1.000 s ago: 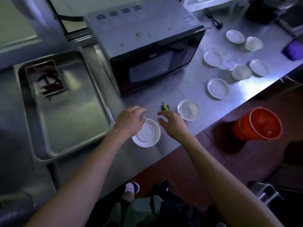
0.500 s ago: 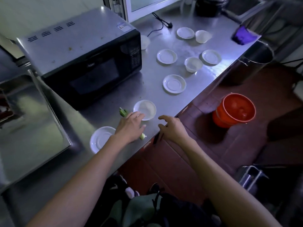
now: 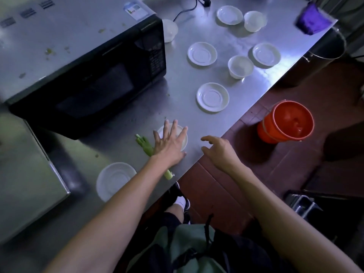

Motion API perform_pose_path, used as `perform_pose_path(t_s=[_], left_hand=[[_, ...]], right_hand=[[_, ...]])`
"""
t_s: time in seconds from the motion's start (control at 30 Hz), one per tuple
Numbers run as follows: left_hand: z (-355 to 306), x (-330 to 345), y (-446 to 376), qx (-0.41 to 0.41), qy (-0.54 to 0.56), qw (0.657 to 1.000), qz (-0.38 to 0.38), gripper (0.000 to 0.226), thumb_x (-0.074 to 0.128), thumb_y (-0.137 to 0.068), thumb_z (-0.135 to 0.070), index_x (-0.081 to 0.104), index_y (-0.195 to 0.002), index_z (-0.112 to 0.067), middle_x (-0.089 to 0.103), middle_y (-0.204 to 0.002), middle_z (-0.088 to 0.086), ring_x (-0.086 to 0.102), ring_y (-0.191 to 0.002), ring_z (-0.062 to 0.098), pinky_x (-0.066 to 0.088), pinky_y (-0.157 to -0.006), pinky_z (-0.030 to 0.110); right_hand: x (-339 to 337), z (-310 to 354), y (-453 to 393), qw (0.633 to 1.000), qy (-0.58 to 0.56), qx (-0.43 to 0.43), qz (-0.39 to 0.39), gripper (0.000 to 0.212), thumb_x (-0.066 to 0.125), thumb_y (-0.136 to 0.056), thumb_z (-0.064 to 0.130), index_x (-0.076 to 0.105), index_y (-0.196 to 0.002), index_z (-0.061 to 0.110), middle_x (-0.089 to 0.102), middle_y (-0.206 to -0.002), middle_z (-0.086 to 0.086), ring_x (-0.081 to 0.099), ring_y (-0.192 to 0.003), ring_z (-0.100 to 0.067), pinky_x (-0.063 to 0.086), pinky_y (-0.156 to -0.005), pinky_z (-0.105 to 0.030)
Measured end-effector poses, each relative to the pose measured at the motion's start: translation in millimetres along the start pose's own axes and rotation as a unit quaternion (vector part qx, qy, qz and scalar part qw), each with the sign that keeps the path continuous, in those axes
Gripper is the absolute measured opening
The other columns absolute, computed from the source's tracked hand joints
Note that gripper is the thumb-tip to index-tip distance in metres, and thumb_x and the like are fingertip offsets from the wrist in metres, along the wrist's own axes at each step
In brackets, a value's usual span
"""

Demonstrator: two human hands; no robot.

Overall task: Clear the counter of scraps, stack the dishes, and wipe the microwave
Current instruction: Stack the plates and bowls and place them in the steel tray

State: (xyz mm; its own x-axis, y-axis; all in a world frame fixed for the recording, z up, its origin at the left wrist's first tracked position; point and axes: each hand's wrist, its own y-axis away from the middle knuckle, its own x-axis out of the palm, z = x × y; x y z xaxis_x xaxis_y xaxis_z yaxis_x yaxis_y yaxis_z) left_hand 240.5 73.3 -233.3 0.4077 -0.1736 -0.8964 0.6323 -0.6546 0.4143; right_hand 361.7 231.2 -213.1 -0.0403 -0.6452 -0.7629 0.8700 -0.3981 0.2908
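My left hand point(image 3: 169, 143) lies flat with spread fingers over a small white dish point(image 3: 183, 134) near the counter's front edge. A green vegetable scrap point(image 3: 146, 147) lies on the steel counter point(image 3: 177, 79), partly under my left wrist. My right hand point(image 3: 218, 149) hovers at the counter edge, fingers loosely curled, holding nothing. A white saucer point(image 3: 115, 180) sits to the left of my left arm. Several more white saucers and bowls, such as one saucer point(image 3: 212, 97) and one bowl point(image 3: 240, 66), are spread across the counter. The black microwave point(image 3: 82, 62) has green specks on its grey top.
An orange bucket point(image 3: 286, 123) stands on the red tiled floor right of the counter. A purple cloth point(image 3: 312, 20) lies at the counter's far right corner above a steel pot point(image 3: 327, 46). A steel tray point(image 3: 25, 170) is at the left. A power cord point(image 3: 189, 6) runs behind the microwave.
My view has swung right and closer. My left hand has moved from the near saucer over the scrap to the small dish, fingers now spread. My right hand has shifted right to the counter edge.
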Motion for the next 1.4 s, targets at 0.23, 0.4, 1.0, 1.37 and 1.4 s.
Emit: perform_pose_path(t_s=[0.23,0.4,1.0,1.37,1.4], left_hand=[[13,1,-27,-0.002,0.029,0.999,0.014,0.095,0.067,-0.081,-0.056,0.009,-0.154,-0.036,-0.003,-0.164,0.006,-0.006,-0.150,0.034,0.019,-0.111,0.067],[19,-22,-46,-0.005,0.040,0.999,-0.025,0.094,0.068,-0.078,-0.061,0.017,-0.153,-0.036,0.010,-0.161,0.007,0.007,-0.147,0.032,0.028,-0.106,0.059],[-52,-108,-199,-0.051,0.082,0.994,-0.052,0.096,0.067,-0.073,-0.064,0.018,-0.151,-0.040,0.007,-0.161,0.000,0.005,-0.146,0.025,0.027,-0.108,0.058],[-108,-127,-275,-0.109,0.064,0.991,-0.038,0.094,0.061,-0.073,-0.069,0.018,-0.152,-0.041,0.008,-0.162,-0.001,0.008,-0.146,0.025,0.029,-0.107,0.057],[-112,-127,-278,-0.115,0.063,0.991,-0.034,0.094,0.061,-0.074,-0.069,0.018,-0.152,-0.041,0.007,-0.162,-0.001,0.008,-0.147,0.026,0.029,-0.107,0.057]], right_hand=[[-13,7,-52,1.000,0.013,-0.006,0.016,0.033,0.063,-0.094,0.024,0.064,-0.127,0.022,0.067,-0.126,-0.002,0.059,-0.117,-0.021,0.049,-0.093,-0.038],[-27,12,-77,1.000,0.005,0.009,0.029,0.034,0.062,-0.095,0.025,0.063,-0.129,0.021,0.064,-0.127,-0.005,0.059,-0.114,-0.024,0.048,-0.094,-0.039],[-141,-61,-222,0.999,0.032,-0.012,0.023,0.036,0.061,-0.094,0.023,0.061,-0.130,0.023,0.060,-0.134,0.003,0.053,-0.120,-0.021,0.043,-0.101,-0.037],[-183,-122,-327,0.977,0.190,-0.085,0.047,0.064,0.062,-0.091,0.043,0.038,-0.148,0.029,0.019,-0.164,-0.005,0.014,-0.150,-0.027,0.018,-0.113,-0.046],[-183,-125,-333,0.975,0.199,-0.087,0.056,0.069,0.063,-0.089,0.047,0.034,-0.150,0.030,0.014,-0.165,-0.006,0.010,-0.151,-0.027,0.015,-0.115,-0.047]])
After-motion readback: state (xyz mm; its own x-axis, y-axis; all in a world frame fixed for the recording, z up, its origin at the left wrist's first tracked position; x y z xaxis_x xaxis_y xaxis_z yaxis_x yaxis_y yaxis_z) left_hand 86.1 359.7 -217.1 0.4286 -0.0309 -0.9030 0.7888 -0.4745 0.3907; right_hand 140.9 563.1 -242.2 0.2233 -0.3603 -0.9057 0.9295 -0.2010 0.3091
